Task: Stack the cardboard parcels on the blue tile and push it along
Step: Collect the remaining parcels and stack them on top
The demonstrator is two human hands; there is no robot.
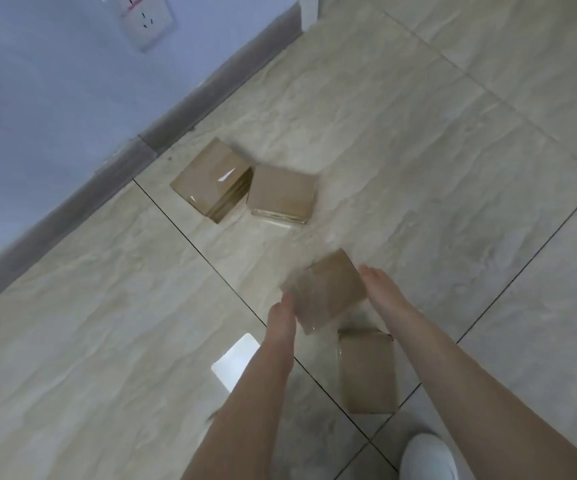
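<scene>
A taped cardboard parcel [325, 291] is held tilted above the floor between my left hand [282, 318] on its left side and my right hand [382, 289] on its right side. Just below it, another parcel [366, 372] lies flat on the floor between my forearms. Two more parcels rest side by side farther off, one [211, 180] near the wall and one [282, 194] to its right. No blue tile shows in this view; the floor tiles are beige.
A pale wall with a socket [147, 20] and a grey skirting board [183, 112] runs along the left. A white shoe [427, 457] stands at the bottom right. A bright light reflection [237, 362] lies on the floor beside my left arm.
</scene>
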